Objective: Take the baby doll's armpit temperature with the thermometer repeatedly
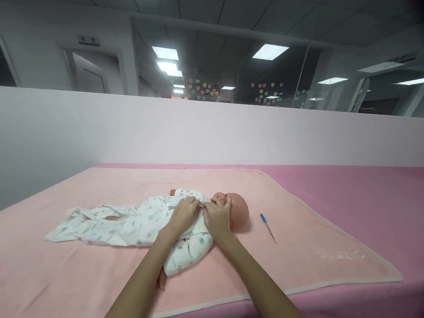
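Note:
A baby doll (240,210) lies on its back, head to the right, dressed in a white patterned romper (139,222). At the neckline of the romper, my left hand (184,214) has its fingers closed on the fabric over the chest. My right hand (217,218) meets it there, thumb and finger pinched at the collar beside the doll's chin, other fingers near the face. What lies right between the fingertips is mostly hidden. One doll hand sticks out of the near sleeve (188,251).
A thermometer (269,228) with a blue end lies to the right of the doll's head. Under everything is a peach blanket (314,249) on a pink table cover (347,202). A white partition (195,131) stands behind, with glass above it.

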Tool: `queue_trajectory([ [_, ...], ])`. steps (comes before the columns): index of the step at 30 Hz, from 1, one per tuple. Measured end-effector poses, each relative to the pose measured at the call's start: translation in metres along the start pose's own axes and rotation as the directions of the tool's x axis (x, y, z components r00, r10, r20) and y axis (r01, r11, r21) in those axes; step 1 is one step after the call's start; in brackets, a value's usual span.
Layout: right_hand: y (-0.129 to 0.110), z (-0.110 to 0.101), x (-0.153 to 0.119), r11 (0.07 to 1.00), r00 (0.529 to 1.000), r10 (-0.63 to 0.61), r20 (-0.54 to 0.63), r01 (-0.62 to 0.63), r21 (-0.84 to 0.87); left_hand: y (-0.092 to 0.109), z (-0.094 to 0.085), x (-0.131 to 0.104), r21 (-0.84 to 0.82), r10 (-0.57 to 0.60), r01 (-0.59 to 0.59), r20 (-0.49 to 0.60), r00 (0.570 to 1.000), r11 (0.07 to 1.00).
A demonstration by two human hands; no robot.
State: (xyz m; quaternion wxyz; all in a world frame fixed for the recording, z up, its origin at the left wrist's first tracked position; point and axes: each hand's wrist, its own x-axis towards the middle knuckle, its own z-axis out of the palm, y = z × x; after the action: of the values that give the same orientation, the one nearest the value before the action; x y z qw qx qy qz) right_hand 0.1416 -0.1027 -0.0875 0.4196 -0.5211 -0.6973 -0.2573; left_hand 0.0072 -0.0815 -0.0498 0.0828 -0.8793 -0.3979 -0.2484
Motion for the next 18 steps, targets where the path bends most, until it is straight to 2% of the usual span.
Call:
queue_trajectory([
  [6,0.000,-0.001,0.000,1.000,1.000,-0.013,0.005,0.013,0.000,0.000,-0.005,-0.001,-0.135,-0.085,0.088,0.028,0.996,0.987],
  [11,0.000,0.001,0.000,1.000,1.000,-0.016,-0.009,0.016,0.009,0.003,-0.004,0.007,-0.119,-0.244,0.244,0.017,0.970,0.962],
  [13,0.000,0.001,0.000,1.000,1.000,-0.012,-0.010,0.012,-0.001,0.004,-0.003,0.011,-0.133,-0.292,0.297,0.054,0.955,0.946],
  [15,0.000,0.002,-0.001,1.000,1.000,-0.009,-0.012,0.009,-0.002,0.004,-0.002,0.013,-0.147,-0.314,0.324,0.088,0.945,0.935],
  [18,0.001,0.002,-0.001,1.000,1.000,-0.018,-0.013,0.018,0.005,0.004,-0.001,0.013,-0.135,-0.325,0.330,0.056,0.944,0.934],
])
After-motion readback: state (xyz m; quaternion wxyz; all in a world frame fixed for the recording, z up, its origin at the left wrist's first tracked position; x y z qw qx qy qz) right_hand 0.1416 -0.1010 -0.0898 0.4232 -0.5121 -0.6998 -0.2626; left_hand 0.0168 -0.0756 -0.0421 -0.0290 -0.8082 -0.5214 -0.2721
